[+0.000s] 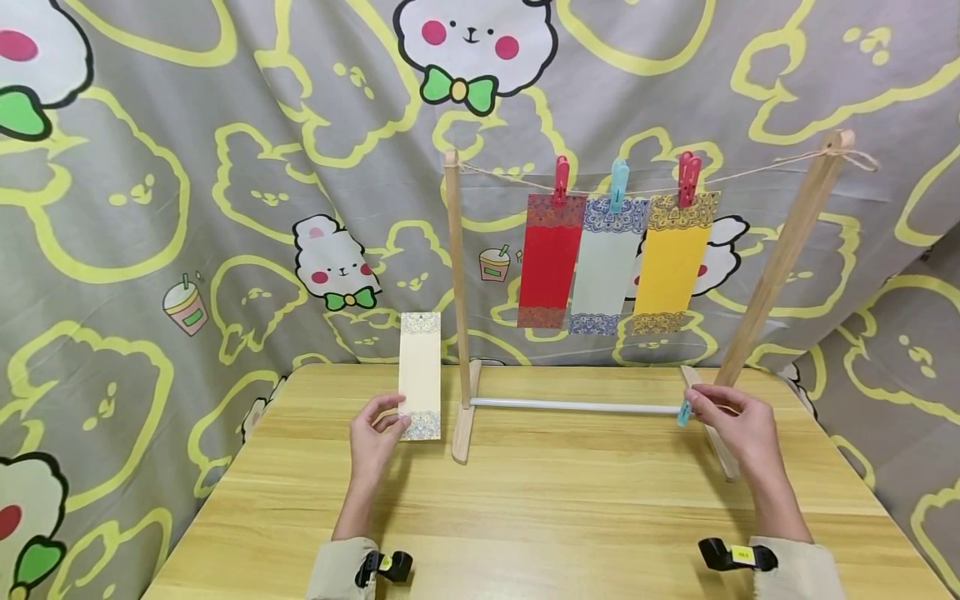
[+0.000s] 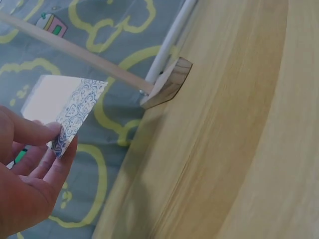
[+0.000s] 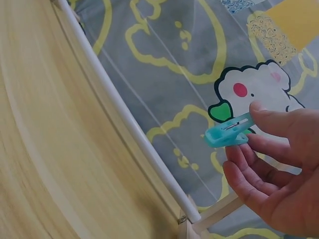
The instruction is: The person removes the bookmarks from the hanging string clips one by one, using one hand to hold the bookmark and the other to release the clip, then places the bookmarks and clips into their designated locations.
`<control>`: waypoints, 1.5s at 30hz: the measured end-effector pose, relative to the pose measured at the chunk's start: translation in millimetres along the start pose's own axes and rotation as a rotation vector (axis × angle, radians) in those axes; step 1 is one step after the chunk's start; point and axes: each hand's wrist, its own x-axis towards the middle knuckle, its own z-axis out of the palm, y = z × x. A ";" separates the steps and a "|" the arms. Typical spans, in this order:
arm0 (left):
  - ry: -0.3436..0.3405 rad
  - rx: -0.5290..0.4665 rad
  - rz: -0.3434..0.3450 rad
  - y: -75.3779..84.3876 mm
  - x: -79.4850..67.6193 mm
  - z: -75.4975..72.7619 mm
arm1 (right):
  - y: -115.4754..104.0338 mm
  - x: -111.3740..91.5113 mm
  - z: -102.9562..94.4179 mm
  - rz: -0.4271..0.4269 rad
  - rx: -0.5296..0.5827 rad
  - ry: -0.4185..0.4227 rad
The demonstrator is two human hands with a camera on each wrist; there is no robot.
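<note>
My left hand pinches a cream card with blue patterned ends by its lower left edge, holding it upright left of the wooden stand. In the left wrist view the thumb lies on the patterned end of the card. A light-blue clothespin is pinched between thumb and fingers of my right hand, beside the stand's right post. From the string hang a red card, a pale green card and a yellow card, each under a clothespin.
Two wooden posts, the left post and the right post, carry the string. A white rod joins their feet low over the wooden table. Behind stands a grey patterned curtain.
</note>
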 end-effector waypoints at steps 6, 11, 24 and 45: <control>-0.007 0.025 -0.018 -0.9 -0.6 -0.2 | 4.9 0.8 -0.4 0.023 -0.059 -0.026; -0.021 0.062 -0.051 -3.0 -0.8 -0.5 | 6.9 -0.5 0.0 0.046 -0.114 -0.047; -0.062 0.087 -0.092 -9.8 -1.0 -3.3 | 16.9 0.2 2.1 0.055 -0.279 -0.004; -0.093 0.079 -0.153 -17.6 0.2 -7.4 | 34.6 2.2 9.9 0.017 -0.495 -0.021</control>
